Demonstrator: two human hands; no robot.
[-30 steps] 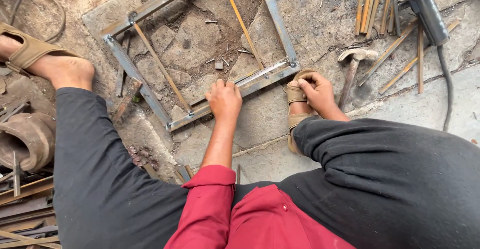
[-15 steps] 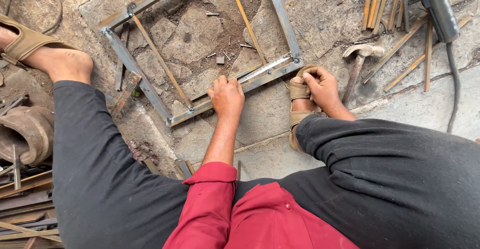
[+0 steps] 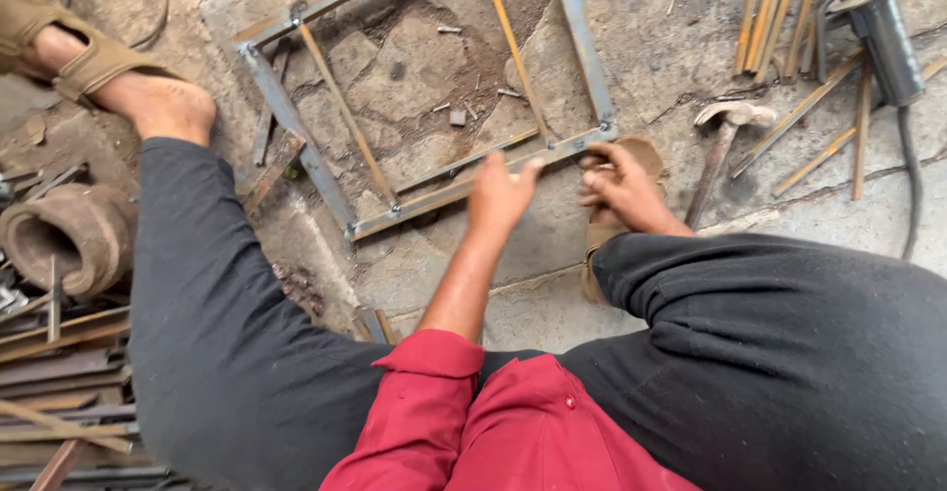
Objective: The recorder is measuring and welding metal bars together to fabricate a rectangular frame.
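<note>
The fingers (image 3: 521,171) of the left hand (image 3: 500,195) were spread loosely and blurred, their tips at the near bar of the metal frame (image 3: 296,126) and closed on nothing. The right hand (image 3: 619,185) sat just to the right of it, at the frame's near right corner, its fingers curled inward; whether they pinched anything could not be told. Under that hand lay a tan sandal (image 3: 646,155) on the right foot. The frame was a rectangle of grey flat bar lying flat on the rough stone floor (image 3: 651,47), with thin rusty rods (image 3: 345,116) crossing it from far to near. To the right of the right hand a hammer (image 3: 725,131) lay on the floor, and farther right a bundle of rusty rods and a grey power tool (image 3: 881,32) with its cable. On the left, the other sandalled foot (image 3: 109,72) rested beside the frame, with a rusty ring-shaped casting (image 3: 69,234) and stacked metal strips (image 3: 59,392) nearer.
</note>
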